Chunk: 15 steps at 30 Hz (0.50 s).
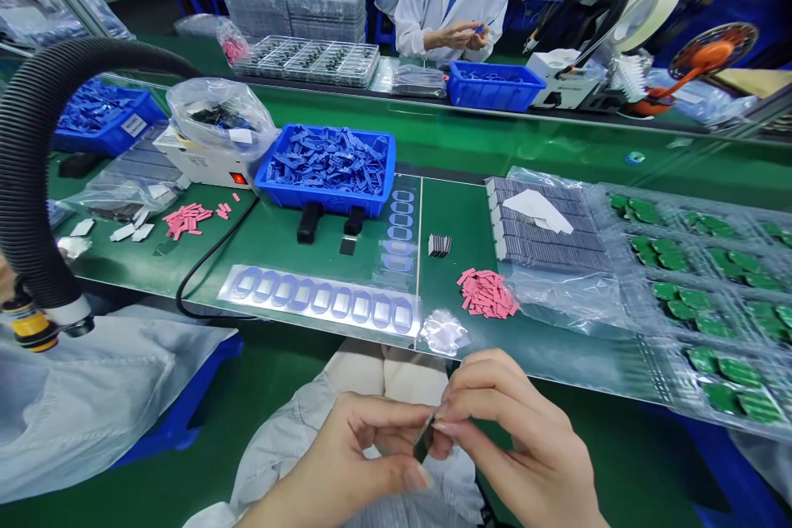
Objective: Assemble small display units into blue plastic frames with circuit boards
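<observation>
Dark rectangular plate point(424, 439) is pinched by its edges between both hands, above the person's knees and clear of the work surface. Left grip point(334, 462): thumb and forefinger closed on the plate. Right grip point(520, 437): fingertips closed on the opposite side. The edge hold appears to keep the plate's faces largely uncovered, though its exact material cannot be confirmed.

Nearest on the green surface point(557, 355) lie a crumpled clear film scrap point(444, 332) and a pile of pink strips point(487, 294), placed at the front edge, seemingly for short reach. Just behind stands a small stack of dark strips point(439, 245). To the left, a clear sheet of blue oval gaskets point(318, 301) lies flat, with a blue bin of blue parts point(325, 169) behind it. To the right, a stack of grey pieces point(548, 223) adjoins clear trays of green parts point(699, 305).
</observation>
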{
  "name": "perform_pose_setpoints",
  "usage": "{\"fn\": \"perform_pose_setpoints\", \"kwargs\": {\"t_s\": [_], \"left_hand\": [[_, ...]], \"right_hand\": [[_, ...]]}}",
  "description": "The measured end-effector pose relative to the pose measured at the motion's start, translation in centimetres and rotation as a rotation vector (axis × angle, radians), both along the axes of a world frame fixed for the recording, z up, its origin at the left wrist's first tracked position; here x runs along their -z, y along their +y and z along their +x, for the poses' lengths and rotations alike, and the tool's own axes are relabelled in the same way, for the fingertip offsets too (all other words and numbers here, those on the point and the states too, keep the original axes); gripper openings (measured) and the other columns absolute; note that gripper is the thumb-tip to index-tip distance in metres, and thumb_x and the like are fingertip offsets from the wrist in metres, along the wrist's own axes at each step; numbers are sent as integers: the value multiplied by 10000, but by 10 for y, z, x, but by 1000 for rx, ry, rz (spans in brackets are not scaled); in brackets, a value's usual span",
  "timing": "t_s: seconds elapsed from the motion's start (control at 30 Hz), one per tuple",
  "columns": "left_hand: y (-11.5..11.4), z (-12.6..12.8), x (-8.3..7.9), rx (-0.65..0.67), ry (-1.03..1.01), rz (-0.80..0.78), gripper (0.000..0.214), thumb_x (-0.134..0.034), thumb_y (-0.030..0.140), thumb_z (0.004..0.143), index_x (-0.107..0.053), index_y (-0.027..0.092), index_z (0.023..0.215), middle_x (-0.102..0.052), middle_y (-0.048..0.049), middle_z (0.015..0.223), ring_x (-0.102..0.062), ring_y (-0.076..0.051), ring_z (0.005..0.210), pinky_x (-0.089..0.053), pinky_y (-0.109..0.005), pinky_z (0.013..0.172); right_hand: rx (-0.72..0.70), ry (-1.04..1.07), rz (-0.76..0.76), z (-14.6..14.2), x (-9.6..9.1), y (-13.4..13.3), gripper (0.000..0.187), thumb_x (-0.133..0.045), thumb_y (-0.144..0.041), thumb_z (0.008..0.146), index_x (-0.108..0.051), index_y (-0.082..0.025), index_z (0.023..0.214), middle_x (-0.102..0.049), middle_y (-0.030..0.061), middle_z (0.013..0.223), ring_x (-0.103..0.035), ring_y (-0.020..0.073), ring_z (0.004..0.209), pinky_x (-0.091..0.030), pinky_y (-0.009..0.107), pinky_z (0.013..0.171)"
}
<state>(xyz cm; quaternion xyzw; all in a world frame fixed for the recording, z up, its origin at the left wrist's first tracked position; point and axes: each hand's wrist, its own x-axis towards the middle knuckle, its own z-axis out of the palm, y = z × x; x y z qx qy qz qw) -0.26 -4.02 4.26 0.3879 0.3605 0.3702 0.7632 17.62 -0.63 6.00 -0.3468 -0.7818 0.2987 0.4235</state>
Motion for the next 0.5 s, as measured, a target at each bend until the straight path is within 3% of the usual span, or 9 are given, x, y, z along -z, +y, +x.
{"fn": "perform_pose_setpoints", "kwargs": {"t_s": [0.3,0.43,0.5], "left_hand": [[-1,2,-2,-36,41,21,431,-743,452,682,-721,248,1061,-773,-65,897,-685,-199,811,-524,-279,767],[-5,9,11,-166,-72,-117,341,-817,385,610,-772,245,918,-784,-20,845,-705,-173,815,-529,-225,770],[-5,11,19,-278,-114,-183,319,-847,357,570,-778,258,865,-789,-4,831,-717,-159,799,-537,-207,763]], "right_hand": [[-1,-73,36,-1,0,-1,154,-527,-70,854,-552,-216,812,-606,26,711,-565,167,673,-480,311,589],[95,-163,274,-1,8,-14,166,-502,-28,807,-554,-185,823,-617,35,740,-554,167,700,-461,324,663],[120,-160,282,4,13,-21,152,-480,-47,817,-540,-187,820,-600,33,741,-545,166,712,-455,327,691]]}}
